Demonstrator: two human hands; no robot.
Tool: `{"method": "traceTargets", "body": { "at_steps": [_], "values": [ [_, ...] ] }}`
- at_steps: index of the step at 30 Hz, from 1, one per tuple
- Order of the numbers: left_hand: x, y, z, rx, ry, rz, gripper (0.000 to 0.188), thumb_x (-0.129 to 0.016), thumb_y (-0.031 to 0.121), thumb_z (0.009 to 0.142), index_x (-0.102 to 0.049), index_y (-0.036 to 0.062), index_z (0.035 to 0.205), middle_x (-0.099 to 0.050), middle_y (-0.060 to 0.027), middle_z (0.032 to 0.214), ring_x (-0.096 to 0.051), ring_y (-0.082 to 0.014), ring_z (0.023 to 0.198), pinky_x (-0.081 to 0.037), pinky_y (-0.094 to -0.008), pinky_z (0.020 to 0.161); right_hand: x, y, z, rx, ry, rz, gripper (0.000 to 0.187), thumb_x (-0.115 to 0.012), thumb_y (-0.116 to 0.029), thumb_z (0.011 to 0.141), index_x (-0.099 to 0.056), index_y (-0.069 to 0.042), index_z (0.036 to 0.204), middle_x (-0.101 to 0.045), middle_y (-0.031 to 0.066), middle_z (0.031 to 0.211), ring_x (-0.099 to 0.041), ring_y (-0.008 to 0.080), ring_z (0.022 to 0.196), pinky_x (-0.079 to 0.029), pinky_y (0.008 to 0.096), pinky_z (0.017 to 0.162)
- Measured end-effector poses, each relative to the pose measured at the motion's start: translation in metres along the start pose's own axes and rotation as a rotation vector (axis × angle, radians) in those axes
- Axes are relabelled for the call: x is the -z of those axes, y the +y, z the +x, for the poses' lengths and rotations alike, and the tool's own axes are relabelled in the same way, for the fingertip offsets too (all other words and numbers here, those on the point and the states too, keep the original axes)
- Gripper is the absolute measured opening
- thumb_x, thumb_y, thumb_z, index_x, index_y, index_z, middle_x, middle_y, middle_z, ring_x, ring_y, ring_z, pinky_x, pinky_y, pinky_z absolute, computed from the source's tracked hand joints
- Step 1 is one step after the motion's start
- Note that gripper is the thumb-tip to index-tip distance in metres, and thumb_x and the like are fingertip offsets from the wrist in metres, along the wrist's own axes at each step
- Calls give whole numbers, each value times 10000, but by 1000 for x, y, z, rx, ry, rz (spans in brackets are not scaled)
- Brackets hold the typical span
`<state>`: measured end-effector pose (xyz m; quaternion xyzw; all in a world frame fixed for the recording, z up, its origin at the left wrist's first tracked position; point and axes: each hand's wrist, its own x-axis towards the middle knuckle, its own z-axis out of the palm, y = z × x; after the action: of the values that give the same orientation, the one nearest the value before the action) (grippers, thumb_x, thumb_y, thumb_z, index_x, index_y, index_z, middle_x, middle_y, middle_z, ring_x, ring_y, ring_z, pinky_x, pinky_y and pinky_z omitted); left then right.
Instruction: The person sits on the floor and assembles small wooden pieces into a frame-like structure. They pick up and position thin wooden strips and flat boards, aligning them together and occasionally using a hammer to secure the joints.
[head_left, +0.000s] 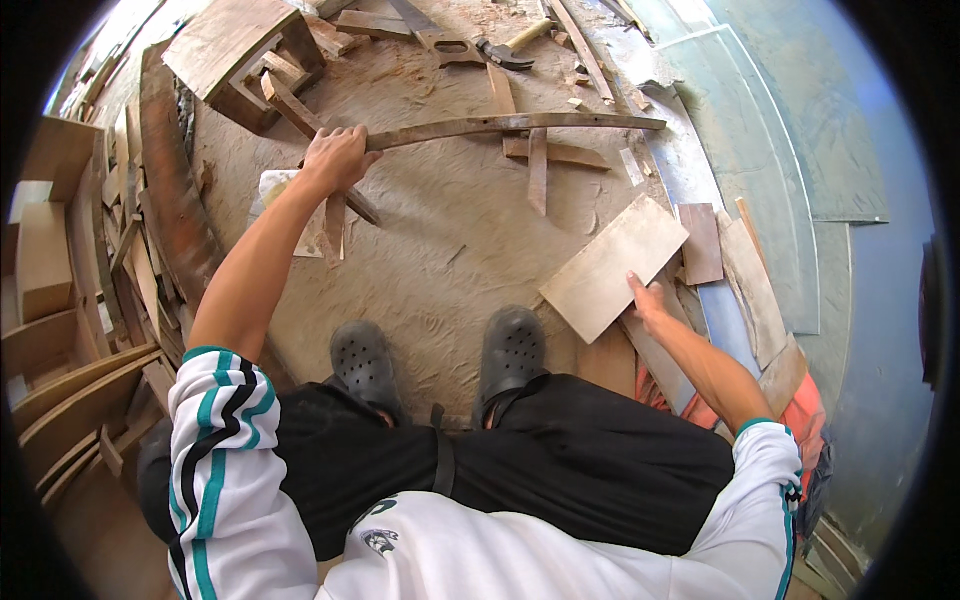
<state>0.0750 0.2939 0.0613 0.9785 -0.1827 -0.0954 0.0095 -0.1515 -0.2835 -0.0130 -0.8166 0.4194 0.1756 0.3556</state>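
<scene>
My left hand (338, 158) is closed around the left end of a long, narrow wooden strip (500, 124), which reaches to the right across other strips. On the right, my right hand (647, 300) grips the lower edge of a pale rectangular wooden board (615, 265), thumb on top and fingers hidden beneath. The board is tilted and lies over other wood pieces. Near my left hand, a wooden stick (290, 105) slants up toward a box-like wooden stool (235, 60).
A handsaw (452, 48) and a claw hammer (515, 48) lie at the far side. Scrap wood (130, 230) is piled on the left. Glass sheets (740, 130) lean on the right. More boards (752, 290) lie beside my right arm. My feet in grey clogs (512, 350) stand on the dusty floor.
</scene>
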Motion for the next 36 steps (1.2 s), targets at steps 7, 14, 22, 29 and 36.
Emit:
{"method": "traceTargets", "body": {
  "at_steps": [7,14,22,29,36],
  "values": [
    [-19,2,-51,0,33,-79,463,-534,478,948,-556,17,986,-660,-190,932,-641,-353,934,-488,-447,803,7,-77,39,270,319,-3,478,-593,-323,929,-515,64,1199,-609,257,1173,-590,370,1098,-436,443,963],
    [-75,41,-92,109,58,-313,444,-576,424,943,-538,-5,1051,-621,-197,995,-615,-370,948,-483,-453,813,41,-129,53,350,493,84,547,-531,-431,936,-548,56,1184,-618,236,1154,-585,349,1095,-437,428,947],
    [-92,35,-109,-8,82,-383,461,-602,400,931,-581,39,1216,-587,-160,1151,-574,-355,1079,-469,-445,908,-17,-198,22,728,59,100,500,-588,-483,934,-605,-8,781,-585,57,716,-492,167,683,-426,362,648],
    [-91,-2,-106,859,147,-1271,721,-375,643,951,-648,1,1134,-695,-131,973,-657,-304,881,-517,-402,792,-186,-242,-67,847,-219,-34,568,-560,-523,932,-520,-16,679,-515,148,621,-453,215,592,-395,409,560],
    [-99,15,-112,983,130,-1149,840,-465,682,893,-501,-70,1266,-595,-226,1216,-588,-328,1092,-449,-409,956,-296,-224,-131,719,-374,1,603,-570,-550,912,-468,-3,679,-511,165,634,-445,227,598,-392,432,580]
  ]
}}
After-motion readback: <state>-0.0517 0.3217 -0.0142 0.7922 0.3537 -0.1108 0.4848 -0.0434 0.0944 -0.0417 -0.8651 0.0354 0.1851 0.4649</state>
